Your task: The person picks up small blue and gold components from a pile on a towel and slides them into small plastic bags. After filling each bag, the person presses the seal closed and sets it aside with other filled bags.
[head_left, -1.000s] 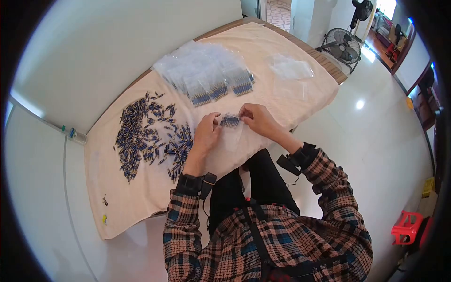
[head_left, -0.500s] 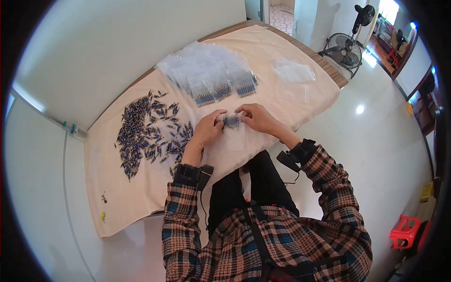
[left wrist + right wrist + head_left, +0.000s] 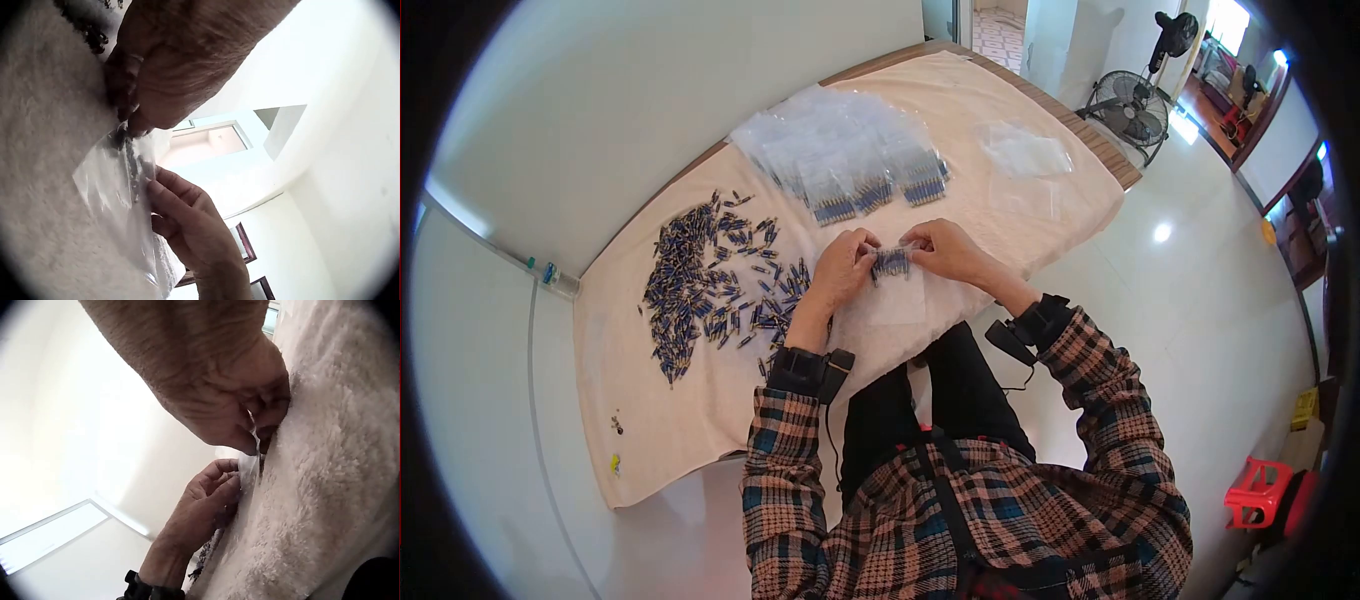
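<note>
Both hands hold a small clear plastic bag (image 3: 897, 303) close over the cloth near the table's front edge. A row of short dark-blue pieces with gold-coloured ends (image 3: 890, 263) lies in the bag's far end; its near part hangs flat toward the body. My left hand (image 3: 842, 268) pinches the bag's left far corner between thumb and fingers. At the right far corner my right hand (image 3: 950, 252) pinches the film in the same way. In the left wrist view the bag (image 3: 106, 178) stretches between the two hands. The right wrist view shows its film (image 3: 248, 470) edge-on.
A large pile of loose blue pieces (image 3: 678, 285) spreads over the cloth at left. Filled bags (image 3: 840, 140) lie overlapping at the back, and flat clear bags (image 3: 1025, 150) at back right. The pale cloth (image 3: 670, 440) covers the table. A fan (image 3: 1130, 105) stands beyond.
The hands have drawn slightly closer together along the bag's far end. The bag has straightened, its near part now lying squarely toward the body. Piles stay as they were.
</note>
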The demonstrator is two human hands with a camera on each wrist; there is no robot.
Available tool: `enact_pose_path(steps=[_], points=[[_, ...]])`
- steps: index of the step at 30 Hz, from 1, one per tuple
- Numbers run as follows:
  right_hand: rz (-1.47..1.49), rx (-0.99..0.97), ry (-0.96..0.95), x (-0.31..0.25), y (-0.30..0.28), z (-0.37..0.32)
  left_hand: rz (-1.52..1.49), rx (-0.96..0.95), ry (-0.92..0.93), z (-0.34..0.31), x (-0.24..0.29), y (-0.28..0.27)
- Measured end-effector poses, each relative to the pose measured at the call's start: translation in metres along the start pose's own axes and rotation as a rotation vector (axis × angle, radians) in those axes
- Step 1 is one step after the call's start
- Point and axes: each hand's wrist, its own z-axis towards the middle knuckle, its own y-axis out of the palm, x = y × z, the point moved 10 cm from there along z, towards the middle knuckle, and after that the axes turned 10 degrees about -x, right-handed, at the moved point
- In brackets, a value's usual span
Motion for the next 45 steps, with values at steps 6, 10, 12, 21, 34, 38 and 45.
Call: enact_pose_path(steps=[6,10,12,21,34,38,45], points=[[0.065,-0.035,0.017,0.004,0.004,0.001,-0.283,-0.06,-0.142,-0.001,-0.022,0.008],[0.097,-0.051,0.014,0.004,0.005,-0.001,-0.361,-0.047,-0.164,-0.003,-0.025,0.011],[0.103,-0.057,-0.001,0.003,0.005,-0.001,-0.375,-0.03,-0.156,-0.004,-0.02,0.007],[0.04,-0.132,-0.033,-0.007,0.005,-0.004,-0.408,-0.099,-0.186,-0.009,-0.017,0.01],[0.006,-0.139,-0.096,-0.01,0.008,-0.009,-0.408,-0.169,-0.161,-0.012,-0.004,0.016],[0.012,-0.086,-0.115,-0.013,0.007,-0.013,-0.342,-0.208,-0.187,-0.013,-0.002,0.018],[0.018,-0.06,-0.078,-0.013,0.005,-0.014,-0.274,-0.338,-0.154,-0.012,0.001,0.029]])
